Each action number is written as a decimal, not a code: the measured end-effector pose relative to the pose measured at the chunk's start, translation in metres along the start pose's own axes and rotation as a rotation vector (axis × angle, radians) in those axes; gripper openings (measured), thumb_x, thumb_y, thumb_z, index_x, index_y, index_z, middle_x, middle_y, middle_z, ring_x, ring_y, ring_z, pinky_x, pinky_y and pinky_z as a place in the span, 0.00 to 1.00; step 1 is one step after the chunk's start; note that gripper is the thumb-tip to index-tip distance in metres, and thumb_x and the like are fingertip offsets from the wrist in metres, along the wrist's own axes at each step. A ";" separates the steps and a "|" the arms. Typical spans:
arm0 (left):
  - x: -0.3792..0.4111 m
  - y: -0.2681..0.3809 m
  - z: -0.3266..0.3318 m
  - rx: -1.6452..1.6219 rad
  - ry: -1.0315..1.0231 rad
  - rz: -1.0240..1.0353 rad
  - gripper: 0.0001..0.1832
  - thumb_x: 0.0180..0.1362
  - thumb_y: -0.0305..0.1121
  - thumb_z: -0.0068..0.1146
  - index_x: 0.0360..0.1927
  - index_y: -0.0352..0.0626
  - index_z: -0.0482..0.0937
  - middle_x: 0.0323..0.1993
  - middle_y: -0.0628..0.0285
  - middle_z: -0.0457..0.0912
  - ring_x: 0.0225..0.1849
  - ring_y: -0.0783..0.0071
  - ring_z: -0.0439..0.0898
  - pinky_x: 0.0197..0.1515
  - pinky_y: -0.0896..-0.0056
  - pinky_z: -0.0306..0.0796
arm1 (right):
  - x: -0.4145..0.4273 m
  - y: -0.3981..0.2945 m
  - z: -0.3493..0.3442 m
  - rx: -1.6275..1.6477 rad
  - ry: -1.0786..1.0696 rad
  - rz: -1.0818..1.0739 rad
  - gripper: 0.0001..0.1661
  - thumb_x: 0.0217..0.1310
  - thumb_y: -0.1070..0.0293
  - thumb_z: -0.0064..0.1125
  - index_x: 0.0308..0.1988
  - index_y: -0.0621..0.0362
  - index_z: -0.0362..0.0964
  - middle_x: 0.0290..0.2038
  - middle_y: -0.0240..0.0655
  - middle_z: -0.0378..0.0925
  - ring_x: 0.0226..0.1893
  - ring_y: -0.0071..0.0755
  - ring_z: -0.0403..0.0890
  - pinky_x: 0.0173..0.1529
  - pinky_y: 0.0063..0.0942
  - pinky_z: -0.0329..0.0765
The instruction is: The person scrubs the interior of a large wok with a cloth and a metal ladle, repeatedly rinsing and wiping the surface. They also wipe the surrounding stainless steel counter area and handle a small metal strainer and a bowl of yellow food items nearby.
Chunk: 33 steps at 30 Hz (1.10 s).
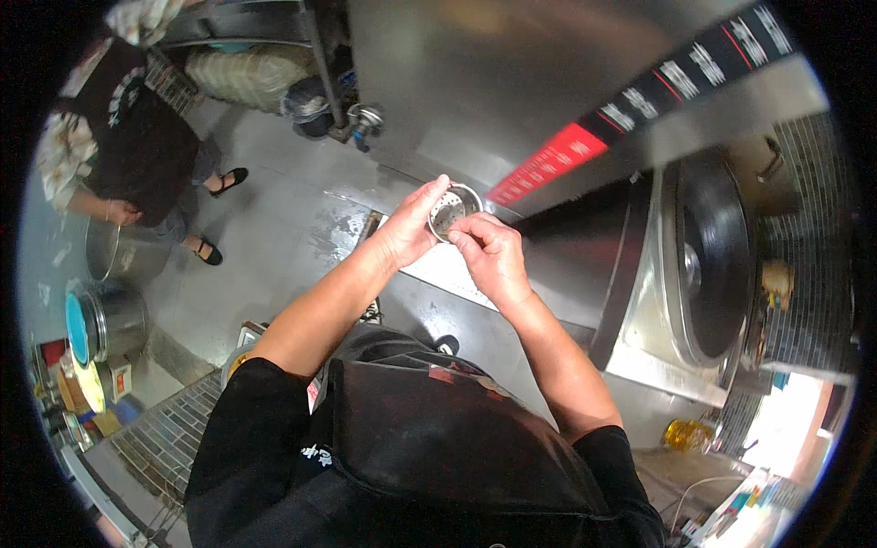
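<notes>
A small round metal cup or strainer with dark holes or specks inside is held up in front of my body. My left hand grips it from the left side, with the thumb along its rim. My right hand is at its lower right edge, thumb and forefinger pinched together at the rim. Whether anything small sits between those fingertips cannot be told. Beyond the cup stands a large stainless steel panel with a red and black printed strip along it.
A large dark wok is set in a steel stove at right. A person in a dark apron stands at left, beside a metal pot with a blue top. A bin is under the rack; a yellow oil container lies lower right.
</notes>
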<state>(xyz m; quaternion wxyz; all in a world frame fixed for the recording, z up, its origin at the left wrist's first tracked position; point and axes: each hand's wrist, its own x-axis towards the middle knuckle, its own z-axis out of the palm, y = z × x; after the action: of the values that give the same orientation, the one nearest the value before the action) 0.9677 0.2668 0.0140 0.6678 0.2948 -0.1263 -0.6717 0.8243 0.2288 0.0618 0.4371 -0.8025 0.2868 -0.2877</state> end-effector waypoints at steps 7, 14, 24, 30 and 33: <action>0.009 -0.080 0.047 -0.042 -0.049 -0.149 0.31 0.62 0.59 0.34 0.47 0.40 0.73 0.45 0.57 0.78 0.46 0.66 0.77 0.50 0.64 0.72 | -0.065 0.019 -0.104 0.746 0.119 0.552 0.07 0.60 0.73 0.53 0.37 0.65 0.73 0.30 0.32 0.76 0.20 0.17 0.68 0.22 0.16 0.63; -0.057 -0.077 0.008 -0.101 0.229 -0.097 0.25 0.61 0.56 0.41 0.47 0.44 0.71 0.44 0.61 0.77 0.46 0.67 0.77 0.50 0.60 0.72 | -0.066 0.020 -0.109 0.626 0.070 0.471 0.08 0.61 0.75 0.49 0.39 0.66 0.73 0.31 0.34 0.77 0.21 0.17 0.69 0.23 0.15 0.65; -0.122 -0.021 -0.103 -0.325 0.518 0.190 0.23 0.62 0.54 0.42 0.47 0.45 0.72 0.42 0.61 0.78 0.42 0.69 0.78 0.43 0.64 0.75 | 0.078 -0.053 0.021 0.455 -0.221 -0.101 0.01 0.55 0.80 0.56 0.30 0.67 0.72 0.32 0.33 0.72 0.22 0.16 0.73 0.25 0.14 0.70; -0.134 0.009 -0.183 -0.470 0.694 0.306 0.20 0.64 0.50 0.41 0.46 0.44 0.71 0.40 0.61 0.79 0.39 0.69 0.79 0.43 0.65 0.75 | 0.230 -0.073 0.162 0.270 -0.073 -0.613 0.05 0.49 0.84 0.55 0.29 0.64 0.72 0.34 0.38 0.74 0.26 0.27 0.77 0.29 0.20 0.74; -0.150 0.027 -0.208 -0.572 0.863 0.357 0.21 0.64 0.50 0.39 0.44 0.44 0.72 0.38 0.61 0.80 0.39 0.69 0.80 0.41 0.67 0.75 | 0.319 -0.047 0.247 -0.014 0.052 -0.869 0.07 0.48 0.81 0.56 0.32 0.62 0.74 0.40 0.45 0.74 0.38 0.43 0.77 0.41 0.28 0.75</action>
<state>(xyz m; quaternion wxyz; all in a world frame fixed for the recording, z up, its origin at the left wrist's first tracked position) 1.0980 0.4574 -0.1021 0.8162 0.3240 0.2987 -0.3736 1.2233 0.1556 0.0576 0.2626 -0.8440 -0.0650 -0.4631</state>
